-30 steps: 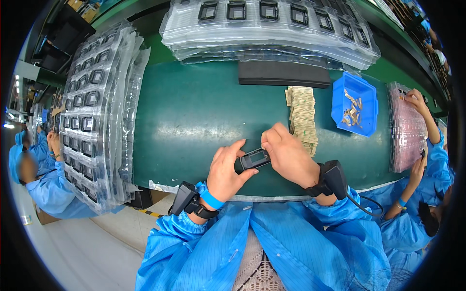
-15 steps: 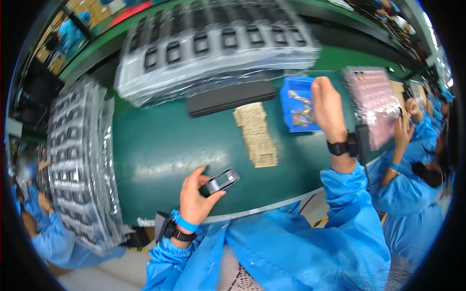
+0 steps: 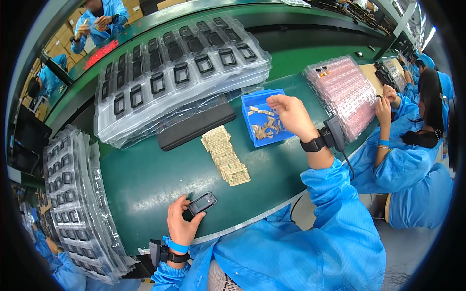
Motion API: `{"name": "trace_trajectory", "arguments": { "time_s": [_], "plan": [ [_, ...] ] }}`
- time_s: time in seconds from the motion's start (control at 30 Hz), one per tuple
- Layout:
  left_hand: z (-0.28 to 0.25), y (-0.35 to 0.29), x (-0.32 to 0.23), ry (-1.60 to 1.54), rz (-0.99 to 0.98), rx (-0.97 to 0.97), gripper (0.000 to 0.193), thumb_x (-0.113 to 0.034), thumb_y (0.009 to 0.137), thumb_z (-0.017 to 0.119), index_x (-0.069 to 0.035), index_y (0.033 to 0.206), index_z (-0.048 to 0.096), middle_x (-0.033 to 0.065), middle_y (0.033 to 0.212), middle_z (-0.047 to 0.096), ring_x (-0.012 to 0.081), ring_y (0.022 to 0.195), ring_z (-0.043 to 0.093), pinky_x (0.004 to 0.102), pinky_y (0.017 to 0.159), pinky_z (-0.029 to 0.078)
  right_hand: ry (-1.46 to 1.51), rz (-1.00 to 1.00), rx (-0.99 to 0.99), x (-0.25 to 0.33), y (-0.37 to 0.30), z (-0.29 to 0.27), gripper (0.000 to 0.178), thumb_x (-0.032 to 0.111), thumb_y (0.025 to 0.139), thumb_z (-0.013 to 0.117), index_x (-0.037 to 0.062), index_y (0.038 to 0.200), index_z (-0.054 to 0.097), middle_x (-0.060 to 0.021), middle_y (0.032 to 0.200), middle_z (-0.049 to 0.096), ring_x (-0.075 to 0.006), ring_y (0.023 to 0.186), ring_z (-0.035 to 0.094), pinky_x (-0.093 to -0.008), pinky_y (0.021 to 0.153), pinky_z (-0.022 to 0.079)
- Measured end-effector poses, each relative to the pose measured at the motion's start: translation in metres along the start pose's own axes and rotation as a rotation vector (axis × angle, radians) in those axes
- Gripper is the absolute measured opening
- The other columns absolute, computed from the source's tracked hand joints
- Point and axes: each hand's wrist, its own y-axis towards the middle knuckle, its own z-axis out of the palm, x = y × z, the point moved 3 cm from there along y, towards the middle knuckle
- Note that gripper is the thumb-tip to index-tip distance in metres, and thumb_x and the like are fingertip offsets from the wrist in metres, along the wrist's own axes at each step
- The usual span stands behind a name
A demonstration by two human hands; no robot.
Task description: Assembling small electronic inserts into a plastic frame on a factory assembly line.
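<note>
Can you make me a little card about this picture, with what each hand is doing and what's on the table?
Left hand: thumb and fingers on a small dark frame
Right hand: at the blue bin; can't tell if it holds anything
In the bin: loose tan strips
Mid-table: overlapping row of tan pieces
Behind that: long black block
Far side: stacked clear trays holding dark frames

Scraps (image 3: 264, 132) in bin (image 3: 273, 141) — strips (image 3: 224, 155) left of it, frame (image 3: 202, 203) front-left of strips.
</note>
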Motion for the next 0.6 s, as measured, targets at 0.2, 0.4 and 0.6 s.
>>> {"name": "trace_trajectory", "arguments": {
  "time_s": [0.2,0.4,0.6],
  "plan": [
    [-0.001,-0.001,0.003,-0.013,-0.037,0.003,0.072,-0.003,0.059,0.087,-0.002,0.123,0.054,0.0101,0.099,0.064,0.0209,0.084,0.057,0.0324,0.077,0.047,0.402,0.332,0.152,0.020,-0.005,0.001,0.015,0.003,0.082,0.067,-0.0011,0.096,0.065,-0.0112,0.084,0.069,-0.0134,0.066,0.066,-0.0302,0.060,0.053],
    [-0.001,0.000,0.002,-0.019,-0.053,0.010,0.073,-0.004,0.059,0.087,-0.001,0.123,0.054,0.0102,0.100,0.065,0.0208,0.084,0.057,0.0322,0.077,0.048,0.224,0.141,0.088,0.008,-0.001,0.004,0.009,0.007,0.084,0.071,0.0007,0.086,0.065,-0.0028,0.072,0.065,-0.0060,0.059,0.059,-0.0232,0.051,0.048],
    [0.000,-0.001,0.003,-0.016,-0.036,0.009,0.073,-0.005,0.059,0.088,-0.001,0.124,0.053,0.0109,0.100,0.064,0.0213,0.084,0.058,0.0327,0.077,0.048,0.163,0.194,0.150,0.022,-0.005,0.004,0.018,0.015,0.089,0.067,-0.0020,0.083,0.067,-0.0026,0.072,0.065,-0.0066,0.055,0.058,-0.0255,0.050,0.047]
  ]
}}
